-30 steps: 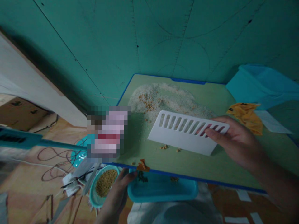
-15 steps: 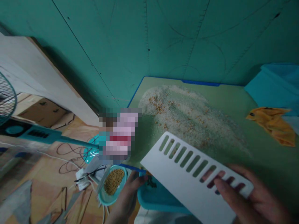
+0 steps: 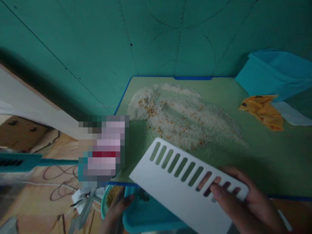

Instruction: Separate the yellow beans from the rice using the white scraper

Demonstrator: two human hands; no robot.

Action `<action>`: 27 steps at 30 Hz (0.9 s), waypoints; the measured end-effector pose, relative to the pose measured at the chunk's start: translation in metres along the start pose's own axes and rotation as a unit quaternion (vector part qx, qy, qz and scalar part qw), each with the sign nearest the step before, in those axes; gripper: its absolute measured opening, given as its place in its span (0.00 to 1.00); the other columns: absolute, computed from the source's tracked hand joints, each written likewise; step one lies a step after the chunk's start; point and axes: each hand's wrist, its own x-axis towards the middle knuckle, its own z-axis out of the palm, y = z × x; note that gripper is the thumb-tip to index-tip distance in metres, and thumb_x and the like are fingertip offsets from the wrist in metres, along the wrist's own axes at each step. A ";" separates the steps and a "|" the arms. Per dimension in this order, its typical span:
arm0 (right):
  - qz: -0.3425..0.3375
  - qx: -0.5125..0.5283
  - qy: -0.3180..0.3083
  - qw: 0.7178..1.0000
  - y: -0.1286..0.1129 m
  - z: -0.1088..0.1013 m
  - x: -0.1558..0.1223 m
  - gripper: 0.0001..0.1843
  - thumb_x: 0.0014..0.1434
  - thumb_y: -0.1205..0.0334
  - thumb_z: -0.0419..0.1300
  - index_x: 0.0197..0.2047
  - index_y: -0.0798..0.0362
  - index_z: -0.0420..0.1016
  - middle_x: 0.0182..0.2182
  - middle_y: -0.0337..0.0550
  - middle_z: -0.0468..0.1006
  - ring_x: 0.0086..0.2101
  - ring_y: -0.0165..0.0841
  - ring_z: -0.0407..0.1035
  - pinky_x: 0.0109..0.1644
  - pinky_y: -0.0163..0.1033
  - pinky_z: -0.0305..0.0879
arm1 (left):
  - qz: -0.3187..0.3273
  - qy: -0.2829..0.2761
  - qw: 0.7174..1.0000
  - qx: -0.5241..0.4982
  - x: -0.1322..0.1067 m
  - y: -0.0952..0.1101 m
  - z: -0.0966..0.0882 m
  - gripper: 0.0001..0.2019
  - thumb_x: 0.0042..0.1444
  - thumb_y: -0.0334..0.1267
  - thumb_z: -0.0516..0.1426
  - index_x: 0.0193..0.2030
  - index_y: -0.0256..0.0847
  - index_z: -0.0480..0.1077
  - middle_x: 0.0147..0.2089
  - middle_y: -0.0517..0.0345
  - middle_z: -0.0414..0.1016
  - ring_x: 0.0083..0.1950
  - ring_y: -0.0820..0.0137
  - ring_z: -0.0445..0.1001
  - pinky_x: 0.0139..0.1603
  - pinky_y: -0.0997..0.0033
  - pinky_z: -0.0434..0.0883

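Observation:
My right hand [image 3: 246,198] grips a white plastic panel [image 3: 168,182] with a row of slots, thumb on top and fingers underneath. The panel is tilted above the near edge of the green board [image 3: 226,159]. A spread pile of white, rice-like grains [image 3: 195,120] mixed with yellow bean-like grains [image 3: 151,111] lies on the board beyond it. At the lower left, my left hand [image 3: 118,206] holds the rim of a turquoise tub [image 3: 151,213] below the board's edge. The panel hides part of the tub. Beside that hand is a bowl of yellow grains [image 3: 112,195], partly covered.
An orange cloth [image 3: 265,112] and a turquoise fabric bin [image 3: 273,76] sit at the board's right. A pixelated pinkish patch [image 3: 107,143] covers something at its left edge. A fan's turquoise stand [image 3: 21,164], cables [image 3: 55,182] and a carton [image 3: 19,133] are at the left. A green wall [image 3: 151,35] rises behind.
The view has swung right, so the scene sits further left. My left hand and the tub now cover more of the bowl of yellow grains. The panel stays in my right hand.

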 end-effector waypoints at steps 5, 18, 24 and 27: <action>0.015 0.090 0.063 0.994 0.002 -0.009 0.018 0.11 0.52 0.46 0.65 0.33 0.41 0.72 0.20 0.35 0.77 0.19 0.36 0.71 0.20 0.38 0.68 | -0.007 0.022 0.999 0.023 -0.008 0.006 -0.005 0.26 0.26 0.45 0.73 0.38 0.46 0.82 0.37 0.56 0.87 0.55 0.38 0.75 0.54 0.47 0.74; 0.031 0.128 0.000 0.991 -0.013 0.008 0.035 0.07 0.53 0.51 0.67 0.34 0.41 0.75 0.25 0.36 0.78 0.22 0.31 0.71 0.21 0.32 0.67 | 0.007 0.032 0.999 0.012 -0.014 0.015 -0.008 0.28 0.28 0.42 0.73 0.43 0.46 0.81 0.44 0.57 0.86 0.60 0.39 0.71 0.57 0.51 0.73; 0.054 0.124 -0.024 0.991 -0.014 0.012 0.038 0.09 0.53 0.51 0.67 0.35 0.42 0.74 0.24 0.33 0.78 0.20 0.29 0.69 0.20 0.30 0.66 | 0.022 0.044 0.999 0.016 -0.016 0.016 -0.006 0.24 0.26 0.41 0.74 0.37 0.43 0.82 0.35 0.54 0.87 0.52 0.39 0.77 0.51 0.51 0.77; 0.061 0.126 -0.033 0.990 -0.014 0.010 0.036 0.10 0.52 0.49 0.67 0.34 0.43 0.75 0.23 0.33 0.78 0.19 0.29 0.69 0.19 0.30 0.65 | 0.033 0.034 0.999 0.011 -0.014 0.015 -0.009 0.23 0.29 0.38 0.72 0.39 0.42 0.82 0.35 0.52 0.87 0.51 0.40 0.78 0.49 0.52 0.77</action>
